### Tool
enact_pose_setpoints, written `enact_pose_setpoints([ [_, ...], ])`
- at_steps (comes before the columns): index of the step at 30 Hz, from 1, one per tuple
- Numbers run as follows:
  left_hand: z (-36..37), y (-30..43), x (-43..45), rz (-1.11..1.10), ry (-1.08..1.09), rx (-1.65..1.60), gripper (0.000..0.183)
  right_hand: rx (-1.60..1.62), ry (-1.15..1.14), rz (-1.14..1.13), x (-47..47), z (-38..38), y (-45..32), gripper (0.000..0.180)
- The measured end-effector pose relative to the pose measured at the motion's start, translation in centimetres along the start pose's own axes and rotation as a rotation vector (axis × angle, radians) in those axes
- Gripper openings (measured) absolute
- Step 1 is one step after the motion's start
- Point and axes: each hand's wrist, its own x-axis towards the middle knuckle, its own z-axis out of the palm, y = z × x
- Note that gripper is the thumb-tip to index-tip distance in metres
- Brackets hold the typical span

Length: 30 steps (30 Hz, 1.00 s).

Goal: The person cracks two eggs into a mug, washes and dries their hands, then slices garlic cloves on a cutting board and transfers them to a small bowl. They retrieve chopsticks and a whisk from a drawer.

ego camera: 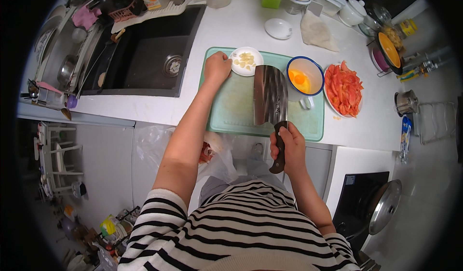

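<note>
My right hand (291, 146) grips the dark wooden handle of a Chinese cleaver (269, 95), its broad blade pointing away from me above a green cutting board (233, 106). My left hand (217, 68) is curled at the left rim of a small white plate (236, 68), fingers against its edge; some fingertips are hidden. Pieces of peeled garlic (246, 59) lie on that plate, at the board's far side. Right of the blade stands a white enamel mug (316, 68) with a blue rim, holding raw egg (299, 79). Beside the board, cut tomato (343, 90) is heaped on a white plate (329, 103).
A dark sink (144, 61) is at left. Beyond the board are a small white dish (278, 28) and a beige cloth (318, 32). A plastic bag (220, 162) with scraps hangs below the counter's front edge. At lower right, a metal lid (386, 207) stands by a black cooktop (358, 195).
</note>
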Motion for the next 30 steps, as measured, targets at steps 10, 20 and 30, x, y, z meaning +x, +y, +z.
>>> enact_pose_setpoints([
  [10, -1.5, -1.1, 1.7, 0.186, 0.155, 0.153, 0.02, -1.273, -0.114, -0.758, -0.6, -3.0, 0.6, 0.047],
  [20, -3.7, -1.1, -1.0, 0.186, 0.189, 0.139, 0.011, -1.596, -0.222, -1.007, 6.2, -1.5, 2.9, 0.045],
  [30, -4.7, 1.1, -5.0, 0.284, 0.302, 0.128, 0.015, -1.464, -0.247, -1.204, 11.4, 1.5, 3.5, 0.041],
])
